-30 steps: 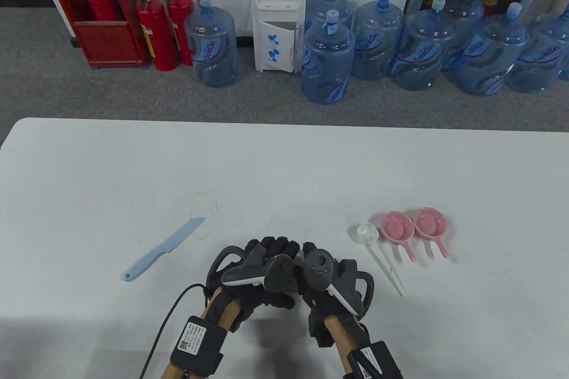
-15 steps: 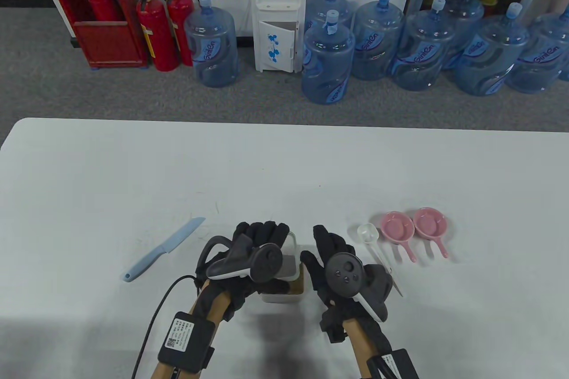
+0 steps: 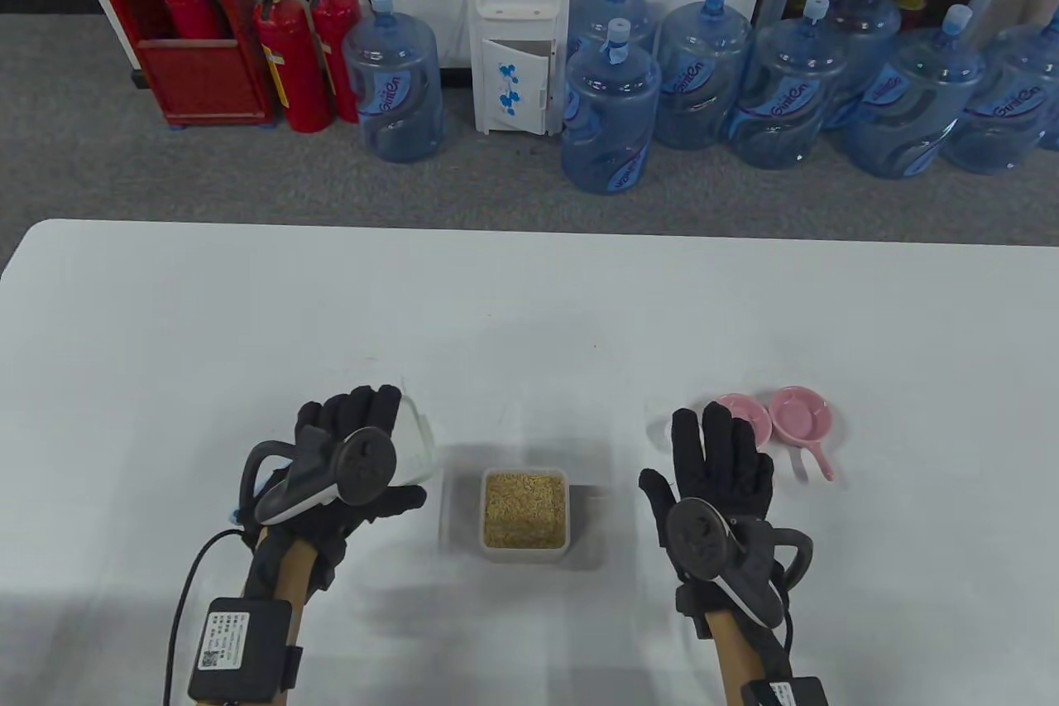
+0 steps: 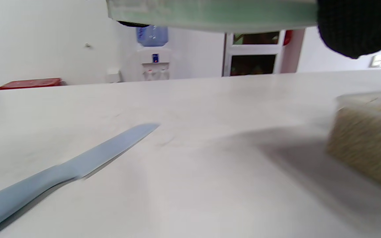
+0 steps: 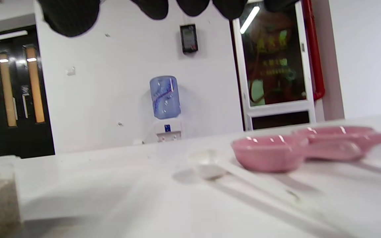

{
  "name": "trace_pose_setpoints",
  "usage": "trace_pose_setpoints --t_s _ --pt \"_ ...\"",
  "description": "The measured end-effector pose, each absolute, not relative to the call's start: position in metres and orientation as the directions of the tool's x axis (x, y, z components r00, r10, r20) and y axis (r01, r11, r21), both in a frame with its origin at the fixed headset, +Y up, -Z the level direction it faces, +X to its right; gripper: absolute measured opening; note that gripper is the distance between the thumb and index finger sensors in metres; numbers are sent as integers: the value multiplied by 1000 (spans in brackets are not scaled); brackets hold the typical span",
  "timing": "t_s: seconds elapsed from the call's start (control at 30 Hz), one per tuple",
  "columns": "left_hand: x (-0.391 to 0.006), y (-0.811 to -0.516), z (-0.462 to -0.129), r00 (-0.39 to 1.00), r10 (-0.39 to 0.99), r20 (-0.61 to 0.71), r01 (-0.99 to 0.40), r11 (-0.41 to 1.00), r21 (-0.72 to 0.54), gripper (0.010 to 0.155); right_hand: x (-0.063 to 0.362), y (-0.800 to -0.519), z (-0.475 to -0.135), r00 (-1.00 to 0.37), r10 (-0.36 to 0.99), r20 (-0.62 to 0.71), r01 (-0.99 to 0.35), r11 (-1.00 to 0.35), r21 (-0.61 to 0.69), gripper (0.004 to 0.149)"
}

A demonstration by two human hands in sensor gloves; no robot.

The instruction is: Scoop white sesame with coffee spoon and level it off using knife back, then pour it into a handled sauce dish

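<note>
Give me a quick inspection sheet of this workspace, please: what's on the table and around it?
Surface: white table, faint scuffs.
Job's things: open tub of sesame at the near centre; blue knife lying flat to its left; white spoon beside two pink handled dishes on the right.
Clutter: nothing seen.
Hands: left hand holds the clear lid above the knife; right hand open with fingers spread, above the spoon.
Cables: black cable from the left wrist.
Surroundings: water bottles, dispenser, fire extinguishers, red cabinet on grey carpet.
</note>
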State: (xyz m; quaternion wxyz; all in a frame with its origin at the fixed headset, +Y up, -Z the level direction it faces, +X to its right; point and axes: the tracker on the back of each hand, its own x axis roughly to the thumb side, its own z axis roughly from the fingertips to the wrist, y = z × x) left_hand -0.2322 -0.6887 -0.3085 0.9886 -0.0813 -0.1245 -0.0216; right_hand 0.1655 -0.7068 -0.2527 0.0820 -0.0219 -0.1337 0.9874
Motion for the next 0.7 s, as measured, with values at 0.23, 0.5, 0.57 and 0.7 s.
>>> trace_pose_setpoints --t_s 0.23,0.5,0.57,0.7 --pt "-295 -708 -314 996 23 88 -3 976 -219 113 171 -714 -257 -986 157 -47 -141 -960 -241 77" --pt "-357 -724 -323 996 26 -89 -46 972 -232 112 172 -714 -257 -989 135 -55 -119 -967 -226 78" --pt "-370 -729 -326 992 30 -127 -59 971 -232 112 172 -715 -256 -990 125 -60 -109 -968 -226 77" --pt "-392 -739 -331 982 25 -187 -73 965 -251 112 173 -716 -257 -991 112 -67 -97 -974 -207 78"
